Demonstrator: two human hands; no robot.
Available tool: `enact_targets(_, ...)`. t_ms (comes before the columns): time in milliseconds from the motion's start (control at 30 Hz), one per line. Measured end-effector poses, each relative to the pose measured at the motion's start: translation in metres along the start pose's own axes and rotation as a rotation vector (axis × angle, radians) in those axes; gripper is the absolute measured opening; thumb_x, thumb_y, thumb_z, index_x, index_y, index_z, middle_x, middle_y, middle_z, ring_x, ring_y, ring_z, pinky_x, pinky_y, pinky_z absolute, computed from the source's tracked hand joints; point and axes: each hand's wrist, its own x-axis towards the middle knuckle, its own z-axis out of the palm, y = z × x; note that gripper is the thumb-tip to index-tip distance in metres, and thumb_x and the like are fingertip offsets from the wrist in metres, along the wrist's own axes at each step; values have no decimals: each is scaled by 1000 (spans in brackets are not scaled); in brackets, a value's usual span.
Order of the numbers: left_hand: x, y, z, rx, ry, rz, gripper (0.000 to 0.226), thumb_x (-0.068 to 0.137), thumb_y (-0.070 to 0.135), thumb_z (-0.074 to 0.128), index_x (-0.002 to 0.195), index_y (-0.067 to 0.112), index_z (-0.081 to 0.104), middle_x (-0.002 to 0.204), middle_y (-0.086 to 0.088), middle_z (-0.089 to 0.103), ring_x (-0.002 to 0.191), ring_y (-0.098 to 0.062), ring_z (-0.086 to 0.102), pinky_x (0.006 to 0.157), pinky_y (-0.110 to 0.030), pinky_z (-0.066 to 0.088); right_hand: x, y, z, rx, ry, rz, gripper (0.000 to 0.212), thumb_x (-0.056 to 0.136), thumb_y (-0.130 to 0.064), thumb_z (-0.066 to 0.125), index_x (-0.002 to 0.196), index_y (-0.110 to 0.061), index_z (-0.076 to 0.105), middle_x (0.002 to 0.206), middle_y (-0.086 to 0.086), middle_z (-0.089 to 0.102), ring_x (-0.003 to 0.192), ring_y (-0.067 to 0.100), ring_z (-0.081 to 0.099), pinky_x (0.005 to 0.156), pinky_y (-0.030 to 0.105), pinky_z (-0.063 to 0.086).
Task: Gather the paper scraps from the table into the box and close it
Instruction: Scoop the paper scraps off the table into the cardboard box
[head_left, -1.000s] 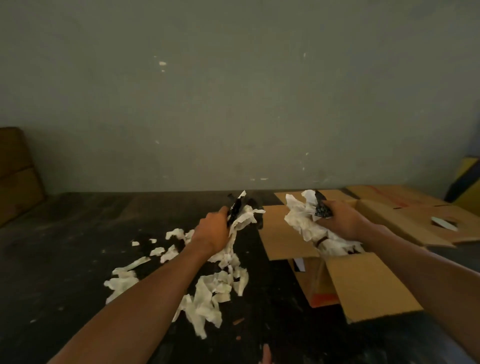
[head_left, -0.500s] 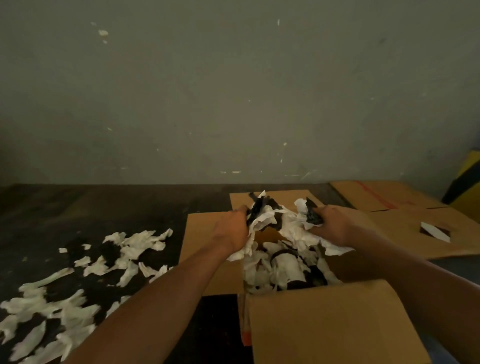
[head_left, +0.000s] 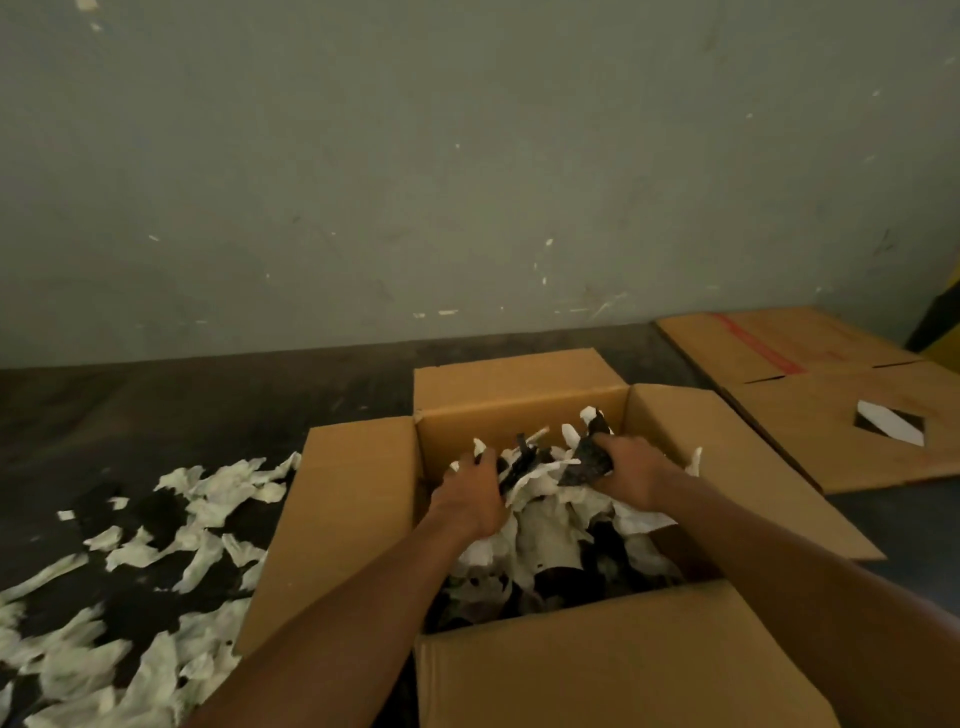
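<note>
**Both hands deep in the box, a good share of scraps still on the table**

The cardboard box (head_left: 519, 410) stands open on the dark table (head_left: 182, 405), all four flaps folded outward, and it serves as the landmark here. Inside it lies a loose heap of torn paper (head_left: 545, 530), mostly white or pale cream with some dark, near-black pieces mixed in. The heap fills much of the box's interior and rises toward the far wall.

The left hand (head_left: 470, 499) sits over the left side of the heap inside the box, its fingers curled down into a bunch of white and dark scraps; it looks like it grasps them, not yet letting go. The right hand (head_left: 631, 475) is at the right side of the heap, fingers wrapped round a dark crumpled piece with white paper under it.

By my judgement the task is roughly midway. One more double handful is being delivered, but a wide scatter of paper scraps (head_left: 156, 561) remains on the table to the left of the box, running from beside the left flap (head_left: 337, 519) down to the near left edge of view. They are thin, ragged, curled strips, light and likely to flutter or slip when scooped. The flaps are all still open, so closing is not begun.

To the right of the box lies a flattened carton (head_left: 810, 395) with a cut-out hole.
</note>
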Motion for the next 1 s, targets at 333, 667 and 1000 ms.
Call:
enact_targets(333,13,-1,4,196,-432,-5,139,61,70,76,139,43,-36,152,-2,-41,136,-54,-30,113,-70,1,11,14,-13,-70,-516,43,132,48,-74,77,140,-58,-15,159,0,-23,148,33,-3,114,51,27)
enact_targets(667,39,2,48,190,-517,0,138,58,80,68,142,40,-34,153,1,-40,139,-42,-35,110,-73,-3,38,29,32,-429,-533,-19,127,55,-88,57,139,-49,-28,154,-3,-35,142,32,-28,113,66,-3)
enact_targets(1000,55,4,72,253,-532,30,146,54,81,71,140,36,-39,154,1,-39,140,-46,-30,107,-73,-10,57,38,80,-572,-779,71,139,62,-71,72,142,-30,-34,157,4,-29,146,32,-17,118,52,3)
